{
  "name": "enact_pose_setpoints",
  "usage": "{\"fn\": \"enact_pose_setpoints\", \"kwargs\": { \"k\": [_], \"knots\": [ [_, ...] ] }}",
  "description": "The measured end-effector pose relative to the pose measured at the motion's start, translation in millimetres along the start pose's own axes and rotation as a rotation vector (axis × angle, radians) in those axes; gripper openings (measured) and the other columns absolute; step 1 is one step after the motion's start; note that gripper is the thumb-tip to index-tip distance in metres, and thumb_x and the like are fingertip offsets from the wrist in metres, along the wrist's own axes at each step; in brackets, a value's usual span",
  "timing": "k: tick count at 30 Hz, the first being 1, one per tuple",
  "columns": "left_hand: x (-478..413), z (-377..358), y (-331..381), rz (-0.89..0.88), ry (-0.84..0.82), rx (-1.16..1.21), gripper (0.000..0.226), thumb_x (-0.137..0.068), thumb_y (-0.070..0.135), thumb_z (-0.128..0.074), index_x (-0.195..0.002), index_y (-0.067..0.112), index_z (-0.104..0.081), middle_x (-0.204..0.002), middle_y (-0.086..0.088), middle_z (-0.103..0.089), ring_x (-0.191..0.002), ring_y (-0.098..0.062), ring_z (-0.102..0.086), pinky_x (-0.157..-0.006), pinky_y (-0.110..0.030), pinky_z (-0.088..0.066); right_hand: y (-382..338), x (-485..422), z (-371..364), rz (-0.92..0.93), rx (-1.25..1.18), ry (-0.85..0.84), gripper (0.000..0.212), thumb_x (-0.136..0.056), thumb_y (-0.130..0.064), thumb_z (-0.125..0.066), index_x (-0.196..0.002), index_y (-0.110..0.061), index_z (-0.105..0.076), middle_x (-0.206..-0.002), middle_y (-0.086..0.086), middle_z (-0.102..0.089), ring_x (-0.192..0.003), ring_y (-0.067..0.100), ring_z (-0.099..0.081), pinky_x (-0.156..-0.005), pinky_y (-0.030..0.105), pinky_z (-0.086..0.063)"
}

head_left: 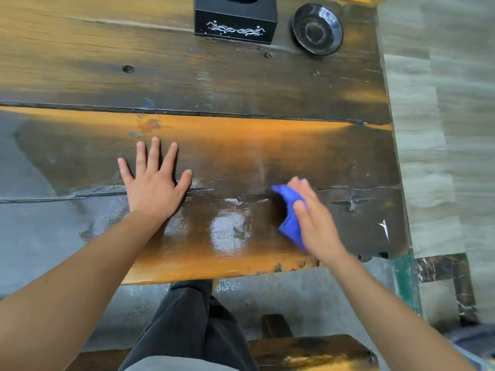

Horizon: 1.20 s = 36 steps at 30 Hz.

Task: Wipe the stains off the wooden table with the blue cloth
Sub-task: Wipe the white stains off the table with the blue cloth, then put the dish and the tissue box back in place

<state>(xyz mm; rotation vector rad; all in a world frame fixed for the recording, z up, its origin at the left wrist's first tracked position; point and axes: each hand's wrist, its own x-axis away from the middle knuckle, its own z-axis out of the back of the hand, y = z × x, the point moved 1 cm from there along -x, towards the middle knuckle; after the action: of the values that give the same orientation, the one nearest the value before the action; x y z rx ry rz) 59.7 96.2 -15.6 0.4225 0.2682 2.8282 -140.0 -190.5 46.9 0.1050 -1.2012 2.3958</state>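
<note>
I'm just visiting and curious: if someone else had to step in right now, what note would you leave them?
Left hand: flat on the wooden table, fingers spread, holding nothing.
Right hand: pressing the blue cloth on the near plank.
Done: wet, glossy patch between the hands suggests wiping there.
Left: white mark by the right corner; rest of table not visibly wiped.
Black box and dark bowl sit at the far edge.

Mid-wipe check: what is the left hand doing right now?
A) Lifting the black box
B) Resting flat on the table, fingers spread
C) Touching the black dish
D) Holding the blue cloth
B: the left hand lies palm-down on the wooden table, while the right hand presses the blue cloth.
</note>
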Motion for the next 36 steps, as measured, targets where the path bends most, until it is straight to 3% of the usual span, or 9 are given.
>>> {"fn": "enact_pose_setpoints", "kwargs": {
  "k": [4,10,14,17,20,24,28,32,36],
  "knots": [
    [-4,5,6,0.016,0.037,0.084,0.073,-0.1,0.065,-0.038,-0.164,0.036,-0.018,-0.176,-0.001,-0.011,-0.162,-0.031,-0.001,-0.124,-0.066,0.002,38,-86,52,-0.078,0.303,0.241,0.065,-0.101,-0.046,-0.024,-0.152,-0.014,-0.049,-0.163,0.011,-0.04,-0.156,0.023,-0.025,-0.126,0.034,-0.02],
    [-52,20,39,-0.078,0.109,0.138,0.071,-0.101,0.062,-0.042,-0.164,0.035,-0.022,-0.176,0.001,-0.01,-0.163,-0.026,-0.001,-0.125,-0.061,0.003,69,-138,59,-0.346,0.721,0.071,0.067,-0.102,-0.063,-0.022,-0.163,-0.041,-0.003,-0.174,-0.006,0.004,-0.16,0.023,0.006,-0.124,0.059,-0.01],
    [-97,25,50,-0.088,0.073,0.116,0.072,-0.101,0.067,-0.034,-0.164,0.036,-0.019,-0.176,0.001,-0.007,-0.163,-0.026,0.003,-0.126,-0.06,0.003,49,-146,52,-0.341,0.77,0.154,0.073,-0.1,-0.067,-0.025,-0.163,-0.039,0.0,-0.174,-0.007,0.005,-0.16,0.023,0.005,-0.122,0.06,-0.009],
    [-110,19,47,-0.097,0.034,0.012,0.076,-0.1,0.074,-0.022,-0.166,0.036,-0.014,-0.176,0.001,-0.004,-0.163,-0.027,0.005,-0.127,-0.06,0.003,18,-187,60,-0.247,0.527,0.327,0.067,-0.102,-0.053,-0.041,-0.161,-0.027,-0.023,-0.17,-0.001,-0.025,-0.156,0.02,-0.021,-0.12,0.055,-0.021],
    [-109,15,46,-0.089,0.029,-0.041,0.077,-0.1,0.074,-0.02,-0.166,0.035,-0.013,-0.176,0.0,-0.005,-0.163,-0.028,0.005,-0.127,-0.061,0.001,-3,-265,76,-0.314,0.075,0.436,0.061,-0.098,-0.044,-0.052,-0.15,-0.011,-0.046,-0.128,0.002,-0.067,-0.125,0.027,-0.06,-0.11,0.049,-0.044],
    [-110,15,47,-0.095,0.043,-0.073,0.076,-0.101,0.072,-0.023,-0.166,0.032,-0.017,-0.176,-0.004,-0.012,-0.163,-0.03,-0.001,-0.127,-0.062,-0.003,-17,-352,90,-0.478,-0.392,0.552,0.039,-0.098,-0.035,-0.059,-0.122,-0.004,-0.059,-0.083,0.0,-0.061,-0.068,0.015,-0.063,-0.07,0.038,-0.056],
    [-111,11,45,-0.103,0.03,-0.103,0.077,-0.101,0.071,-0.022,-0.167,0.031,-0.017,-0.175,-0.005,-0.012,-0.163,-0.03,0.0,-0.127,-0.063,-0.005,-27,-401,96,-0.601,-0.612,0.634,0.015,-0.097,-0.017,-0.064,-0.093,-0.008,-0.054,-0.087,0.015,-0.063,-0.063,0.02,-0.065,-0.05,0.025,-0.053],
    [-113,9,44,-0.103,0.022,-0.096,0.076,-0.101,0.071,-0.021,-0.167,0.032,-0.015,-0.176,-0.005,-0.009,-0.163,-0.029,0.004,-0.126,-0.064,-0.005,-23,-420,99,-0.705,-0.682,0.723,0.018,-0.094,-0.004,-0.063,-0.108,-0.007,-0.052,-0.109,0.021,-0.072,-0.06,0.018,-0.074,-0.054,0.027,-0.062],
    [-114,9,45,-0.105,0.035,-0.095,0.077,-0.101,0.07,-0.023,-0.166,0.03,-0.021,-0.175,-0.007,-0.015,-0.163,-0.031,-0.002,-0.126,-0.065,-0.007,-29,-421,100,-0.73,-0.7,0.774,0.022,-0.093,0.0,-0.059,-0.111,-0.009,-0.05,-0.108,0.016,-0.07,-0.057,0.02,-0.071,-0.054,0.027,-0.059]
  ]
}}
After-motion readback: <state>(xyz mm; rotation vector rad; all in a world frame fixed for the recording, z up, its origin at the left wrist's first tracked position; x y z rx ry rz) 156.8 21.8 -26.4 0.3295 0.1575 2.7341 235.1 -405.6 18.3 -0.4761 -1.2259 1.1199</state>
